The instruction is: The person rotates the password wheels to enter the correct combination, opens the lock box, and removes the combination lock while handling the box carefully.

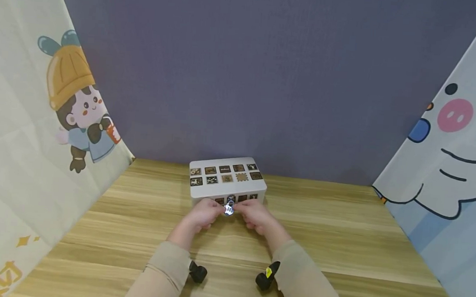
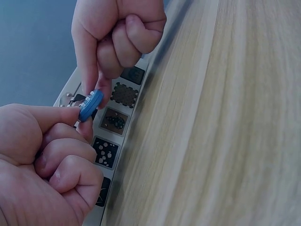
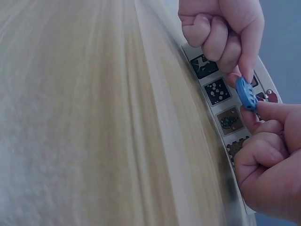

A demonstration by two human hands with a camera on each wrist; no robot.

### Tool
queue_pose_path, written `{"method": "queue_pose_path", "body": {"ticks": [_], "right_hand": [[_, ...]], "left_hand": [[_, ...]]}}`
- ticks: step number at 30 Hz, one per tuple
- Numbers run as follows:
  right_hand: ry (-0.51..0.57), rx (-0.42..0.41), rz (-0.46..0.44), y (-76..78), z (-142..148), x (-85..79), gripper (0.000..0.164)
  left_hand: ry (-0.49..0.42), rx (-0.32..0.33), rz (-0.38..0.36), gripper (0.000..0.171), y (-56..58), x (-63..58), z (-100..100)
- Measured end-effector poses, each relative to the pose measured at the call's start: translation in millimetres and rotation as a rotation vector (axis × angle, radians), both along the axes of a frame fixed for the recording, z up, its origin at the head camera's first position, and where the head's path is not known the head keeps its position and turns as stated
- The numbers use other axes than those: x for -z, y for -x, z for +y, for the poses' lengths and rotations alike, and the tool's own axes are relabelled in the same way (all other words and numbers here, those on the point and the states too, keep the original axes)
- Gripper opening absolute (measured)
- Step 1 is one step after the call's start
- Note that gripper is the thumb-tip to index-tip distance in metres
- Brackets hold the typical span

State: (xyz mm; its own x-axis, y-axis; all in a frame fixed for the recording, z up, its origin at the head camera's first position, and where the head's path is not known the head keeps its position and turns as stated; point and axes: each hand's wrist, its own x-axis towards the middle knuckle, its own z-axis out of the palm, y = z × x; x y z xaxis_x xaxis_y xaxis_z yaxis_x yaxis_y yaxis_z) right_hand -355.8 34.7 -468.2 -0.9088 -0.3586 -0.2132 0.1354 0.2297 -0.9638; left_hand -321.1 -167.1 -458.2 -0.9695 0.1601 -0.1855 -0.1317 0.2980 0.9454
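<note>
A small blue combination padlock (image 2: 92, 105) with a row of number dials hangs at the front latch (image 1: 231, 198) of a white box (image 1: 219, 191). My left hand (image 1: 205, 213) pinches one side of the padlock between thumb and forefinger, its other fingers curled in. From the opposite side my right hand (image 1: 257, 216) pinches it likewise, as the right wrist view also shows. Dark and brown stamp-like pictures cover the box's lid and front. The box's lid is down. Fingers and padlock hide part of the latch, and the digits are too small to read.
The box stands on a wood-grain table (image 1: 318, 244), close to a grey-blue back wall (image 1: 267, 77). Printed cartoon cloths hang on the left (image 1: 19, 108) and right (image 1: 465, 180). Black wrist cameras (image 1: 198, 273) sit at both sleeves.
</note>
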Motion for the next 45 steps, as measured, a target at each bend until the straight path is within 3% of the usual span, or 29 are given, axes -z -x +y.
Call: {"method": "queue_pose_path", "body": {"ticks": [18,26,31,34,41,45], "right_hand": [[-0.028,-0.026,0.003,-3.3,0,-1.8,0.023],[0.019,-0.008,-0.019,-4.7,-3,-5.4,0.024],[0.04,0.011,-0.037,-4.1,-4,-2.7,0.022],[0.047,0.014,-0.041,-3.3,-4,-0.7,0.021],[0.057,0.023,-0.048,-3.0,-4,1.4,0.021],[0.065,0.033,-0.063,-3.4,-6,0.2,0.021]], "left_hand": [[0.074,-0.045,0.014,0.022,-1.9,-4.2,6],[0.266,-0.01,0.209,0.019,-5.0,-21.7,9],[0.437,0.027,0.294,0.018,-4.3,-23.8,10],[0.512,0.016,0.315,0.017,-5.0,-22.5,10],[0.663,-0.014,0.361,0.043,-8.2,-22.2,12],[0.755,-0.03,0.396,0.043,-8.9,-23.3,13]]}}
